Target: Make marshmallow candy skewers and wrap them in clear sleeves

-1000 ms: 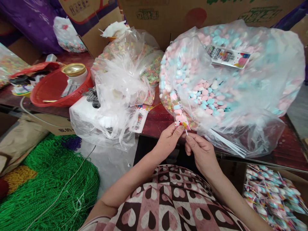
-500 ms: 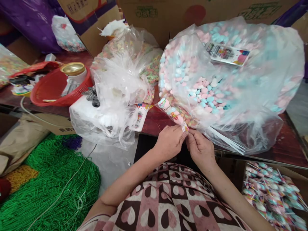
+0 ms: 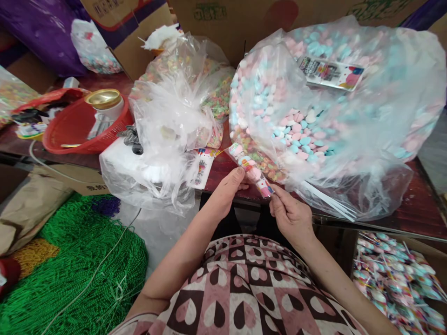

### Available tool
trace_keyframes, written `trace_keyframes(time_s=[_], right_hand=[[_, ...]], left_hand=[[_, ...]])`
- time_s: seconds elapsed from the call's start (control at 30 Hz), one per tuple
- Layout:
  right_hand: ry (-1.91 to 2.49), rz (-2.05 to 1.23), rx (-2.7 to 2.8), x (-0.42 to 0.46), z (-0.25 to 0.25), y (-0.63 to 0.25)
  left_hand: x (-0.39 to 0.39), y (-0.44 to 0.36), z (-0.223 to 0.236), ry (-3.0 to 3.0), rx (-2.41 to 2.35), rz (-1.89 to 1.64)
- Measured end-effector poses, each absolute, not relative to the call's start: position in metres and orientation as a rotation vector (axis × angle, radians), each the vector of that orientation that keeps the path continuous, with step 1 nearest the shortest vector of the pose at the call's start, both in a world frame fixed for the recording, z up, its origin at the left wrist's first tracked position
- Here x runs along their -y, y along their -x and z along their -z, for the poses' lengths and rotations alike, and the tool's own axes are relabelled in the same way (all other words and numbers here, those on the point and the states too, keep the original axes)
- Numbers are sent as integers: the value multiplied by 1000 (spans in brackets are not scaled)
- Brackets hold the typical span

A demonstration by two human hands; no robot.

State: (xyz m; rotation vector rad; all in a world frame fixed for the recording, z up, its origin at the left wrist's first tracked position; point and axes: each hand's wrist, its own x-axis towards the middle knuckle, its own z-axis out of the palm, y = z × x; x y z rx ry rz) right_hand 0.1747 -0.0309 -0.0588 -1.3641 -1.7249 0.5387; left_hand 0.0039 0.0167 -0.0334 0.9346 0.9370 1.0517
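Observation:
A slim clear packet of pink, white and blue marshmallow candies (image 3: 253,173) slants over the table's front edge, its printed lower end towards me. My right hand (image 3: 292,215) pinches that lower end between thumb and fingers; the stick there is mostly hidden. My left hand (image 3: 225,191) is beside the packet's left edge, thumb raised and loosened, fingers partly behind the packet. Whether those fingertips touch it is unclear. Just beyond lies a large open plastic bag of candies (image 3: 296,132), with several white sticks (image 3: 330,200) on its near edge.
Left of the packet sit a crumpled clear bag (image 3: 167,125), a printed wrapper (image 3: 200,170) and a red basket (image 3: 70,125) holding a gold-lidded jar (image 3: 104,99). Below right, a box holds filled candy packets (image 3: 394,279). Green cords (image 3: 80,270) pile up at lower left.
The packet has tilted from nearly upright to slanting left. My left hand has let go of its lower end and shifted up and left. My right hand keeps its pinch.

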Motion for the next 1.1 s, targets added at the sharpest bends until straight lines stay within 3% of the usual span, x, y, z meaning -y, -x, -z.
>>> trace_keyframes(time_s=[0.23,0.77,1.1], right_hand=[[1358,-474,1809,34,58,-169],[1401,-544,1714,35,55,-159],[1260,-1056,1573,31,43,-164]], left_hand=[[-14,-27,25,-584,-719,-1045],[-6,-39,22,-535,-706,-1000],[-4,-36,27,-708,-765,-990]])
